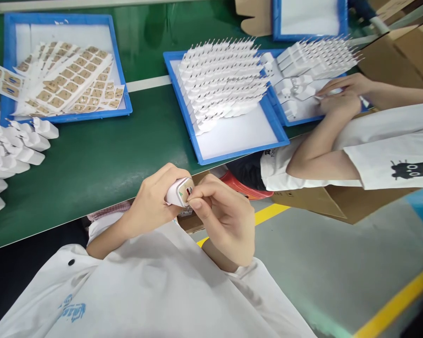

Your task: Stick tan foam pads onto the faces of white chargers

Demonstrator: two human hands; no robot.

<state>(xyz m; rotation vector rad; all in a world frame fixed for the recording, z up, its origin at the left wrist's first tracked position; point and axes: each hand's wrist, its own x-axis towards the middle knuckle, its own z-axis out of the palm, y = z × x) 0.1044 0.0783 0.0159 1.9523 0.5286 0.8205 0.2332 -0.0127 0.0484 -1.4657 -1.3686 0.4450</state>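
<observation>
Just past the table's near edge, my left hand [153, 195] is wrapped round a white plug-in charger [174, 196], its end face turned up toward me. A tan sticker [182, 189] lies on that end face, with dark and red port slots showing in it. The thumb and forefinger of my right hand [227, 213] are pinched together at the sticker's right edge. Those fingertips hide part of the face.
Sheets of tan stickers [70, 80] lie in a blue tray [121, 89] at left, above rows of white chargers [17, 145]. Another blue tray [193, 141] holds many chargers [222, 84], prongs up. At right, a co-worker's hands [345, 96] work over a third tray [303, 121].
</observation>
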